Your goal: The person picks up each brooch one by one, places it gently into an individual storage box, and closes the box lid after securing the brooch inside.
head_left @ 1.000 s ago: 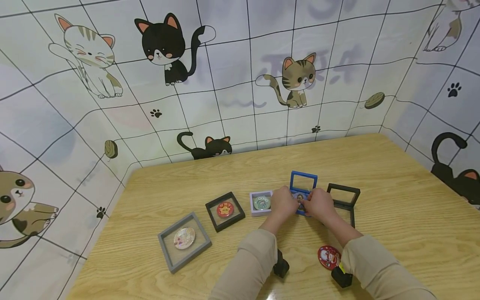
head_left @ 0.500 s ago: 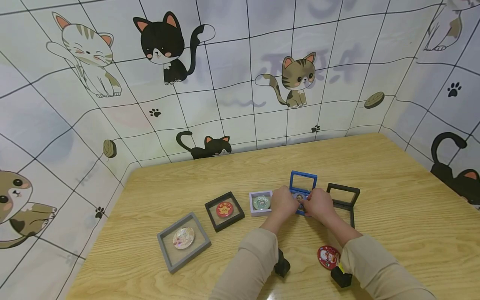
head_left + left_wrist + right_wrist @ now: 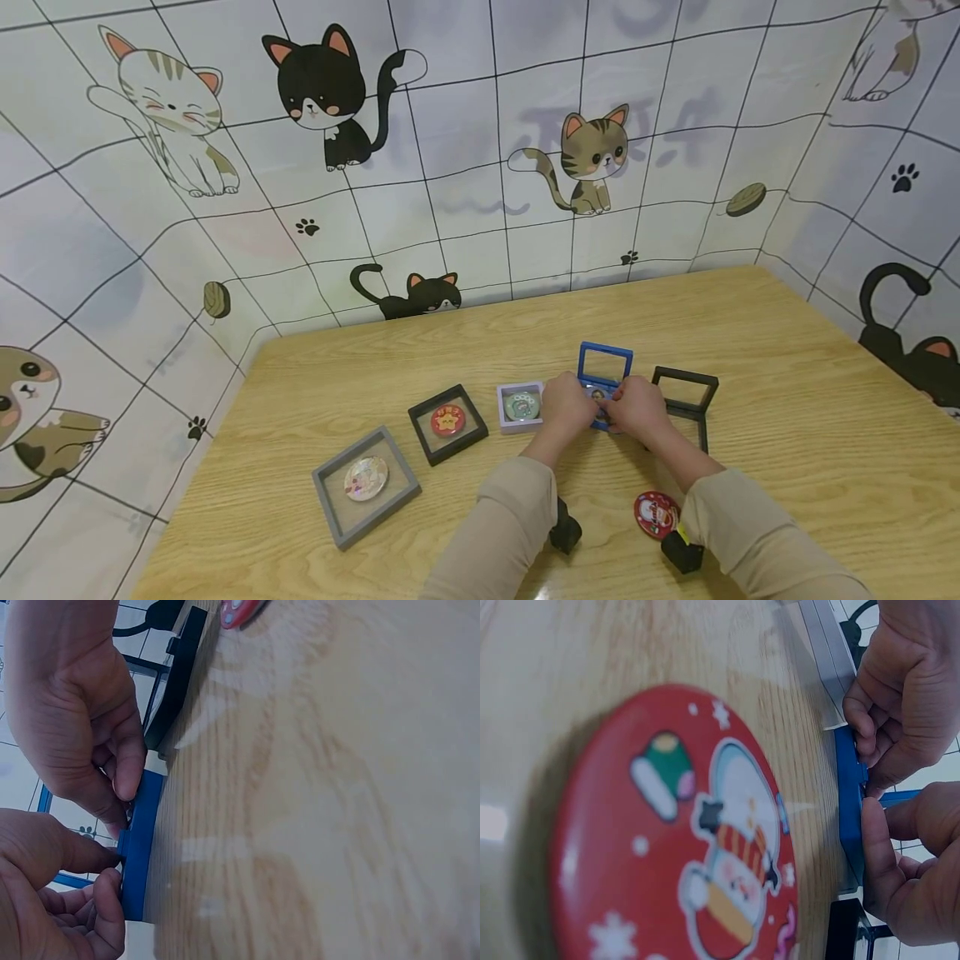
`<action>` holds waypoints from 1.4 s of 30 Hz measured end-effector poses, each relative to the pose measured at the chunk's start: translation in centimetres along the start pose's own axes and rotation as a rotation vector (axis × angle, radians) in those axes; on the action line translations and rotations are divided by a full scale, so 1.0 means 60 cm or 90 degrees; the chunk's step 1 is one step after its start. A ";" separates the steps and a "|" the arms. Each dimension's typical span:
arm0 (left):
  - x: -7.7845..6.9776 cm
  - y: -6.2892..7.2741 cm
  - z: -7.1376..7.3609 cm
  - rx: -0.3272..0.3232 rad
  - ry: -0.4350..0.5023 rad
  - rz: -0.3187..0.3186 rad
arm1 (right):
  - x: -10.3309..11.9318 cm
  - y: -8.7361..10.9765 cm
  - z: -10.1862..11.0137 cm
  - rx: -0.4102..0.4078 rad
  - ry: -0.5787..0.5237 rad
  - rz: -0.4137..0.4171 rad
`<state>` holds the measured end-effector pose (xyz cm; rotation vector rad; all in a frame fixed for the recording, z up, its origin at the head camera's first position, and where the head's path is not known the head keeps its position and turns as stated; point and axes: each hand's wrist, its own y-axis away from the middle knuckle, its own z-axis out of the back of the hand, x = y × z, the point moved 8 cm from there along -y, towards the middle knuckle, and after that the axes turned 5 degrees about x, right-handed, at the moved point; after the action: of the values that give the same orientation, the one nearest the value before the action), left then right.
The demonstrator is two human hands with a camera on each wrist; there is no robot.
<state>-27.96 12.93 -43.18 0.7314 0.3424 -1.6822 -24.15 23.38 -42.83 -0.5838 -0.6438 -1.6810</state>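
Both hands work at a small blue hinged display frame point(image 3: 628, 358), whose lid stands raised at the back. Inside its base lies a bluish badge with a figure point(image 3: 597, 395), partly hidden by fingers. My left hand point(image 3: 567, 404) holds the frame's left side, fingers curled and thumb at the inner edge. From the right, my right hand point(image 3: 637, 408) grips the frame, thumb reaching in over the badge. In the right wrist view, the digits of both hands meet at the frame's blue front wall point(image 3: 849, 802). A red round snowman badge point(image 3: 656, 514) lies by the right wrist.
A lilac frame point(image 3: 504, 427) with a green badge sits close on the left. Further left are a black frame point(image 3: 448, 457) with a red star badge and a grey frame point(image 3: 375, 521) with a pale badge. An opened black frame point(image 3: 708, 396) stands at right.
The hands stay at the blue frame with hardly any movement. The whole head view shifts slightly leftward; nothing is taken or let go.
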 end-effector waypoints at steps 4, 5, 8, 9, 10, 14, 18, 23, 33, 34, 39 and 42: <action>-0.005 0.002 0.003 0.000 0.005 -0.001 | -0.003 0.000 0.001 0.008 -0.026 -0.021; -0.006 0.003 0.004 0.001 0.007 -0.002 | -0.004 0.000 0.002 0.009 -0.026 -0.023; -0.008 0.004 0.004 0.007 0.012 -0.004 | -0.003 0.000 0.003 0.009 -0.017 -0.023; -0.009 0.004 0.004 0.008 0.014 -0.005 | -0.002 0.001 0.004 0.008 -0.009 -0.020; -0.009 0.004 0.004 0.010 0.016 -0.006 | -0.001 0.001 0.005 0.008 -0.002 -0.018; -0.011 0.002 0.005 0.008 0.009 -0.009 | 0.001 0.004 0.007 0.018 0.031 -0.014; -0.009 0.001 0.005 0.002 -0.003 -0.006 | 0.006 0.012 0.008 0.026 0.067 -0.001; -0.008 -0.001 0.006 -0.004 -0.017 -0.007 | 0.014 0.025 0.009 0.019 0.085 0.028; -0.016 -0.003 0.019 -0.017 -0.029 -0.029 | 0.006 0.043 0.004 0.062 0.070 -0.001; -0.017 -0.003 0.023 -0.023 -0.028 -0.027 | 0.005 0.043 0.003 0.069 0.071 -0.002; -0.026 -0.007 0.041 -0.030 -0.002 -0.030 | 0.011 0.048 -0.003 0.080 0.086 0.015; -0.035 -0.009 0.044 -0.006 0.017 -0.046 | 0.016 0.049 -0.003 0.065 0.106 0.027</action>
<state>-29.00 13.12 -39.93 0.7432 0.3999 -1.7391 -21.47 22.07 -42.00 -0.3786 -0.5890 -1.6268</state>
